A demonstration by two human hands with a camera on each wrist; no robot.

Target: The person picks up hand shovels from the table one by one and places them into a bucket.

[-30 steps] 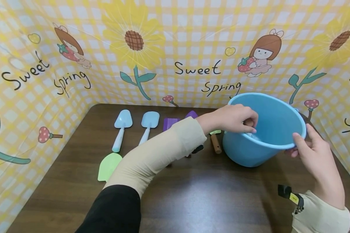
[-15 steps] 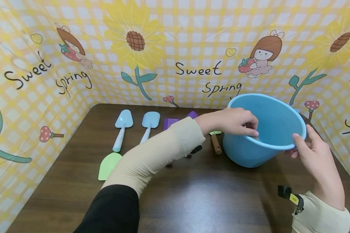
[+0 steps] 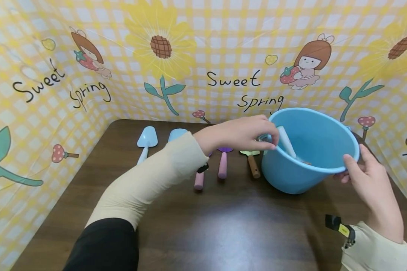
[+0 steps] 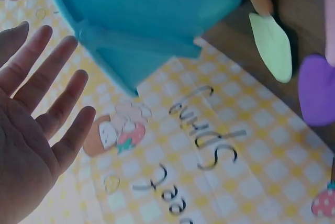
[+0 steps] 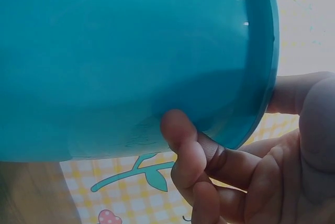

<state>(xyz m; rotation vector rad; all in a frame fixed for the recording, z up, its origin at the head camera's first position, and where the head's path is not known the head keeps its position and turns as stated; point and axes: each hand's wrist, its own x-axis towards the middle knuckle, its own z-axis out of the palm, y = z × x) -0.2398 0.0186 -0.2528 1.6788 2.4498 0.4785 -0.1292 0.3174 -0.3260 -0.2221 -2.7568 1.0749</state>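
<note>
A large blue bucket (image 3: pixel 291 177) stands at the right of the table. Its right rim is gripped by my right hand (image 3: pixel 371 180), with the thumb on one side of the wall and curled fingers (image 5: pixel 180 145) on the other. My left hand (image 3: pixel 245 132) is beside the bucket's left rim; in the left wrist view its fingers (image 4: pixel 52 77) are spread and hold nothing. A pale blue handle (image 3: pixel 286 141) leans inside the bucket, its lower end hidden by the near wall. Below the left hand lies a small green garden tool with a brown handle (image 3: pixel 253 166).
Left of the bucket lie small garden tools: two with pink handles (image 3: pixel 222 165) and purple heads, partly under the left arm, and two pale blue trowels (image 3: pixel 147 137). A yellow checked cloth (image 3: pixel 224 45) hangs close behind the brown table (image 3: pixel 224 233).
My left hand has come out of the bucket and moved left past its rim, its fingers opening. The pale blue handle now shows inside the bucket. My right hand keeps its hold on the rim.
</note>
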